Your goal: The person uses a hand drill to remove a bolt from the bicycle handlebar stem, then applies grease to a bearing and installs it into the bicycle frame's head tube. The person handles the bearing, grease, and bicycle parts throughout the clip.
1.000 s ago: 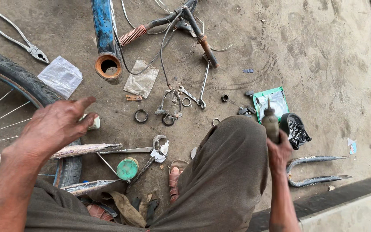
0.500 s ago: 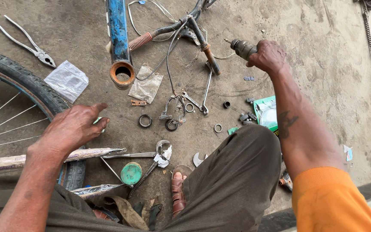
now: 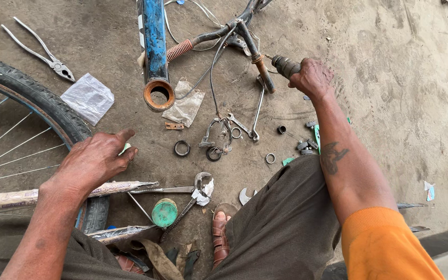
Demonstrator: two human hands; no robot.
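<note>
**Bicycle parts spread on the floor, one hand out with a dark part**

The right hand [image 3: 315,78] is stretched forward, fingers wrapped shut around a dark cylindrical part [image 3: 285,66], perhaps a hub or a grip. The part sticks out past the knuckles towards the rusty handlebar stem [image 3: 257,59]. Held by one end, its free end stays clear to meet the bicycle.

The left hand [image 3: 97,158] hovers palm down with loosely spread fingers. A small pale thing shows under its fingertips; whether it is gripped I cannot tell. It sits next to the bicycle tyre [image 3: 37,101], above a paper-wrapped rod [image 3: 115,187].

Small pieces lie within arm's reach on the concrete floor [image 3: 390,119]: a bearing ring [image 3: 182,148], a spanner [image 3: 243,126], a green tin [image 3: 164,212] and pliers [image 3: 45,49]. The blue frame tube [image 3: 154,46] lies with its open rusty end facing the person.
</note>
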